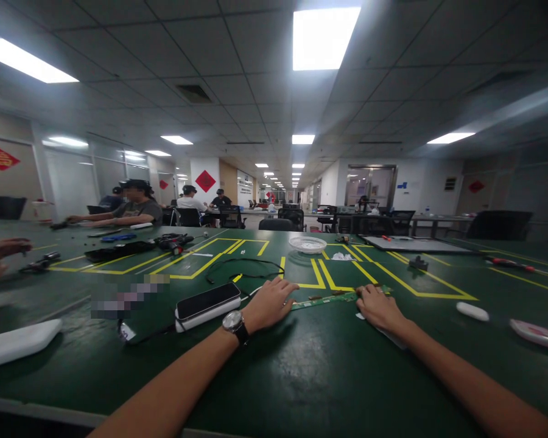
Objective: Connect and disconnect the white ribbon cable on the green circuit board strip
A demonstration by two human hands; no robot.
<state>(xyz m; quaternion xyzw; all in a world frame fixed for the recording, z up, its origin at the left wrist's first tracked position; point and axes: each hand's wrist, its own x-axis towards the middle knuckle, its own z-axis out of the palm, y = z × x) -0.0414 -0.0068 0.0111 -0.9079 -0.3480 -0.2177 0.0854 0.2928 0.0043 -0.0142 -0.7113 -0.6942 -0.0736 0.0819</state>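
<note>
A long, narrow green circuit board (325,300) spans the gap between my two hands, low over the green table. My left hand (270,302), with a watch on its wrist, grips the board's left end between thumb and fingers, the index finger reaching out over it. Near the other end, the curled fingers of my right hand (380,306) close on the board, and a short piece shows beyond them. A pale flat piece lies partly hidden under my right wrist. Left of my left hand sits a white power bank with a black phone-like top (209,304).
A white basket (307,244) stands beyond my hands among yellow tape lines. A black cable (251,261) lies nearby. Dark tools and a tray (119,250) are at left, by another person's hands (2,255). White objects (472,311) and a screwdriver (511,264) lie right.
</note>
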